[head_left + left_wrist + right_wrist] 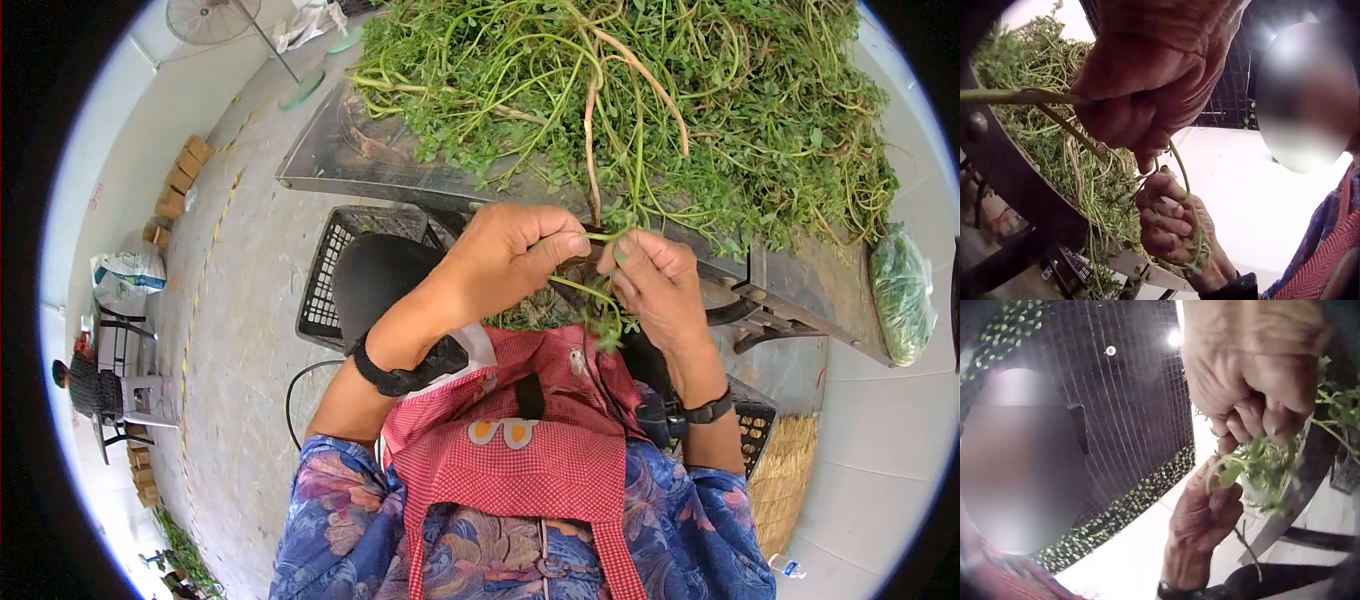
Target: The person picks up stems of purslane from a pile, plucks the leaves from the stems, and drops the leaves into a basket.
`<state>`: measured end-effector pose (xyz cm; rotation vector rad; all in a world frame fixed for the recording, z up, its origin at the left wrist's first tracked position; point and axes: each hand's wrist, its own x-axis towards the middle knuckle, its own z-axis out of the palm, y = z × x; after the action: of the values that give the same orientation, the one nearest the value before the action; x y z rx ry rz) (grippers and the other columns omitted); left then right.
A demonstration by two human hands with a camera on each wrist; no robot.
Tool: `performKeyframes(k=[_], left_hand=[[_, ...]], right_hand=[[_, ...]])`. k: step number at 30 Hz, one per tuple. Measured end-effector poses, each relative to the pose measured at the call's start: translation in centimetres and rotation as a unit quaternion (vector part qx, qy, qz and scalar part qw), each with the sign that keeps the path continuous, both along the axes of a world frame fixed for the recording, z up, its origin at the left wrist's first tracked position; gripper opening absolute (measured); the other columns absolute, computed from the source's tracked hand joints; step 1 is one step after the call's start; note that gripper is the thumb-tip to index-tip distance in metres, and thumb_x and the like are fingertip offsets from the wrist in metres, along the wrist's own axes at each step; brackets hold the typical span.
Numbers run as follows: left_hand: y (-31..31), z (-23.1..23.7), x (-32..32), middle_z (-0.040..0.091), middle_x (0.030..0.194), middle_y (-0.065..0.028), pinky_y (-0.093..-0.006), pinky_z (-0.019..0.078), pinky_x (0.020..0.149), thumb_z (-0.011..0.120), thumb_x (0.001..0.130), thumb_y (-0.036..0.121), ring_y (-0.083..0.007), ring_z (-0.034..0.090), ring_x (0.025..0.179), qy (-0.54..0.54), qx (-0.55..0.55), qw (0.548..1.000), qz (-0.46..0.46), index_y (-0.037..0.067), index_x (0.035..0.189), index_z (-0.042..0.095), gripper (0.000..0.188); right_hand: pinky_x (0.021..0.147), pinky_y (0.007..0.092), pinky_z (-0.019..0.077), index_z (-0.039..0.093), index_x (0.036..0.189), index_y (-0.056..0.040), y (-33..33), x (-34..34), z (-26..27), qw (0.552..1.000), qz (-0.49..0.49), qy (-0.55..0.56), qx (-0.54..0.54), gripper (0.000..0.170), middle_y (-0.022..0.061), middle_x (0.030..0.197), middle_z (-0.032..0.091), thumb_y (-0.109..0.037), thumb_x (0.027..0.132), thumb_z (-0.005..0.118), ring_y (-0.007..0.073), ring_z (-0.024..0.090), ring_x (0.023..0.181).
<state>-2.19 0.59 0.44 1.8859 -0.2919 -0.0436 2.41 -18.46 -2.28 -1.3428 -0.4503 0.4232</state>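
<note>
A long pile of leafy green stems (640,90), some with pale roots, covers the dark table (400,165). In front of its edge my two hands meet on one thin green stem (597,237). My left hand (505,255) pinches the stem between thumb and forefinger; a length of it runs out past that hand in the left wrist view. Fingertips close together, my right hand (658,285) pinches the same stem beside the left one. A leafy end (1232,472) hangs just below the right fingers in the right wrist view.
Black plastic crates (318,290) stand under the table front, by my knees. A clear bag of greens (900,295) hangs at the table's right end. A fan (300,90) stands back left, and boxes (180,180) line the left wall. Another person (95,385) sits far left.
</note>
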Motion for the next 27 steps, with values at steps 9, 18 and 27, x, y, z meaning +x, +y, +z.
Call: performKeyframes(k=[9,18,27], left_hand=[[2.1,0.0,-0.1,0.061,0.072,0.0034,-0.0171,0.0384,0.050,0.054,0.091,0.016,0.0002,0.047,0.059,0.032,-0.021,0.999,-0.002,0.002,0.088,0.066,0.019],[1.2,1.0,-0.2,0.062,0.070,0.0021,-0.0170,0.0334,0.046,0.054,0.091,0.024,-0.0013,0.048,0.056,0.075,-0.060,0.993,-0.068,0.003,0.088,0.066,0.024],[0.6,-0.4,0.3,0.061,0.076,0.0021,-0.0190,0.0370,0.050,0.054,0.091,0.019,-0.0026,0.050,0.060,0.006,-0.060,0.998,-0.025,0.001,0.087,0.064,0.021]], right_hand=[[0.036,0.0188,0.0226,0.051,0.068,-0.0008,-7.0,1.6,0.0,0.966,0.134,0.145,0.170,0.032,0.0011,0.063,0.044,-0.025,0.090,0.053,0.0038,0.033,0.044],[0.039,0.0163,0.0300,0.058,0.079,0.0014,-4.0,3.6,-0.5,0.977,0.096,0.146,0.120,0.024,0.0063,0.078,0.057,-0.021,0.088,0.055,0.0050,0.039,0.045],[0.058,0.0210,0.0409,0.065,0.076,0.0005,-2.6,-0.8,3.8,0.975,0.031,-0.113,-0.189,0.029,0.0010,0.071,0.063,-0.024,0.088,0.056,0.0061,0.052,0.065]])
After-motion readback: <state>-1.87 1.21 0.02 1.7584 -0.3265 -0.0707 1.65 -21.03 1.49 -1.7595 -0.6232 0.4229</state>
